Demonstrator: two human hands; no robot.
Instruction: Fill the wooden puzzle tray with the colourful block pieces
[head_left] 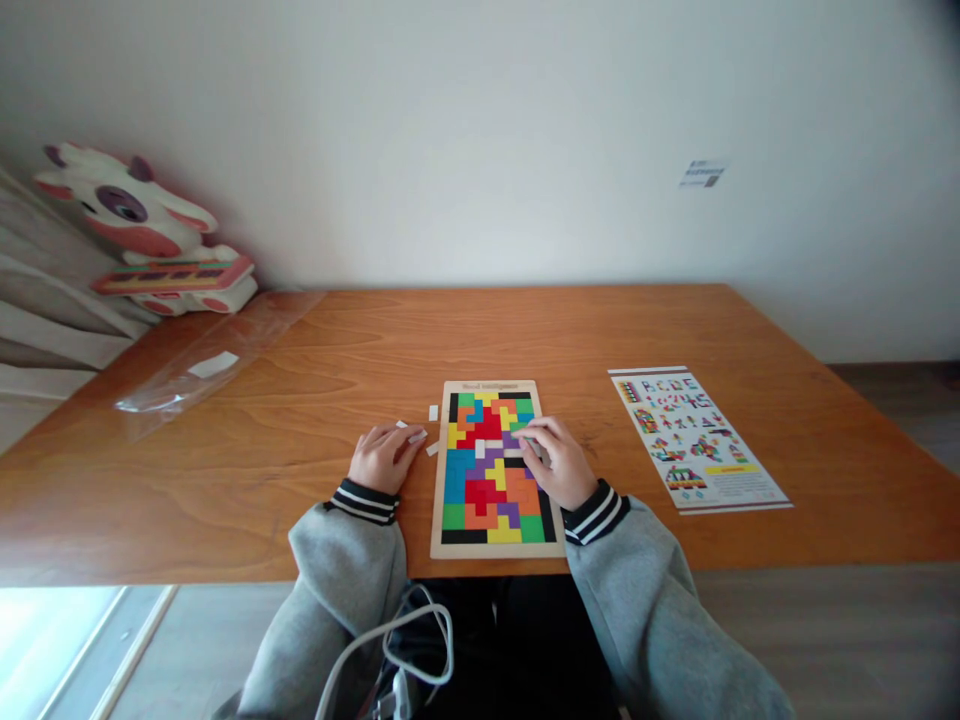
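Sitting at the far left of the table (360,350), a cow-shaped toy (161,240) leaned by the wall (465,140), with a clear plastic bag (259,330) just nearer. Right of these, the left hand (384,458) rested low on the table, its fingers bunched narrowly beside some small white pieces (433,412); whether they gripped one, I could not tell. These pieces looked thin and light, probably best lifted by an edge.

Next came the puzzle board (439,500), flat at the near middle of the table, filled with coloured blocks (486,492). The blocks looked light, stiff and perhaps slightly slippery; a pinch across opposite edges seemed the surest hold, while the board's pale rim seemed sturdy enough to steady it by.

Over its right side hung the right hand (559,465), thumb and fingers narrowly parted by a purple block; whether they held anything was unclear. Farther right, a printed sheet (694,438) lay flat.
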